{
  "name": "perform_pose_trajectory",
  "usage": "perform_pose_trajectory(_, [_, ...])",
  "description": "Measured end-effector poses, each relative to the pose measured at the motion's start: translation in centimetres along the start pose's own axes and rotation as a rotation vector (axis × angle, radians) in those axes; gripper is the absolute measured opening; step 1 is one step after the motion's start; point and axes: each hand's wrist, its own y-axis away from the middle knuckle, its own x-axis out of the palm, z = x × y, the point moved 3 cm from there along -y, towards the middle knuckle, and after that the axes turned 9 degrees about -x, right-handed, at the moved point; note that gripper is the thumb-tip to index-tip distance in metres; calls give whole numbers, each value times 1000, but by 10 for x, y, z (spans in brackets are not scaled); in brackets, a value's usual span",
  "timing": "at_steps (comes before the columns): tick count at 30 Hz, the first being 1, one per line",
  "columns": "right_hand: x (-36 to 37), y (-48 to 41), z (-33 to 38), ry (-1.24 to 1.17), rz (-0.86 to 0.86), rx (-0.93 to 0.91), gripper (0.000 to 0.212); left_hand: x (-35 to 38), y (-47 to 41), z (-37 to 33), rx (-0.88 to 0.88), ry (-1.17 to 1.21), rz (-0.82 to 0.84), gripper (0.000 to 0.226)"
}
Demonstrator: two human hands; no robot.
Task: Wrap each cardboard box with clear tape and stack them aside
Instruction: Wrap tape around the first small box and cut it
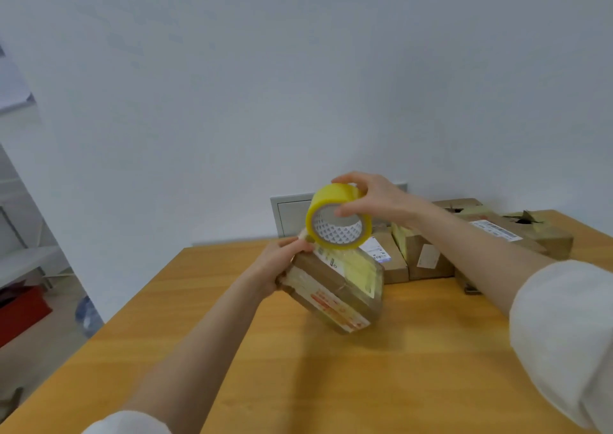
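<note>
Right hand (368, 201): fingers curled over a yellowish tape roll (336, 218), thumb at its core, held above the table (232, 350). Left hand (282, 264): grips the near end of a cardboard box (335, 291), tilted, just beneath the roll. Further boxes (428, 254) lie behind, against the wall.

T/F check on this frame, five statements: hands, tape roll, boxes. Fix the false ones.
1. The right hand grips the yellowish clear tape roll. True.
2. The left hand lies flat on the orange-brown wooden table. False: it holds one end of a labelled brown cardboard box.
3. That box lies level. False: it is tilted.
4. At the table's far right sit other cardboard boxes. True.
5. The tape roll rests on the table. False: it is held above the box.
</note>
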Motion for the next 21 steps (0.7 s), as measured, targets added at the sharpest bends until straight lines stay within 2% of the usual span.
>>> perform_pose_trajectory(4, [27,2,-16,-95,-8,21,60,-7,-4,24,-21,89,-30,22])
perform_pose_trajectory(7, [30,-5,-11,-28,17,5,60,-10,-7,29,-9,114,-35,17])
perform_pose_trajectory(11, [24,-7,-10,7,28,25,61,-9,-9,30,-3,95,-50,21])
perform_pose_trajectory(16, [-3,30,-33,271,280,126,46,-27,-14,54,-127,214,-79,23])
perform_pose_trajectory(19, [3,57,-56,50,213,214,32,-31,-21,69,-175,254,-64,26])
perform_pose_trajectory(21, [9,60,-62,-3,183,212,27,-31,-21,70,-178,268,-63,27])
